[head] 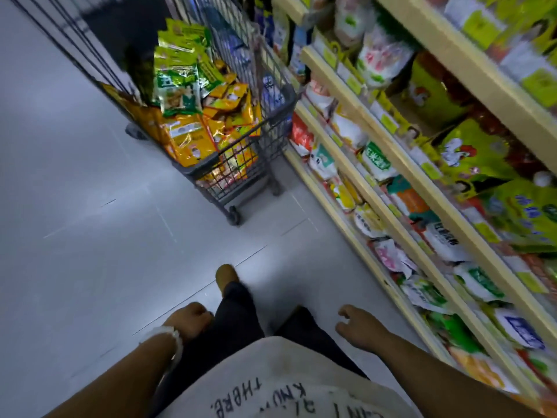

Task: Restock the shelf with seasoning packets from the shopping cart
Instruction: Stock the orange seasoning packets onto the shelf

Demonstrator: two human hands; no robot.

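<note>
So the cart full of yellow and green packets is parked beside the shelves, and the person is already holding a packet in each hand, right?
Not quite. The head view shows the cart beside the shelves, but the left hand and right hand hold nothing.

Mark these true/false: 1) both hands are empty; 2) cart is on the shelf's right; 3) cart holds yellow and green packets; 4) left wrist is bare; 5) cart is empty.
1) True: the left hand and right hand hold nothing.
2) False: the shopping cart stands left of the shelf.
3) True: yellow packets and green packets are piled in it.
4) False: a white bracelet circles the left wrist.
5) False: it is heaped with packets.
</note>
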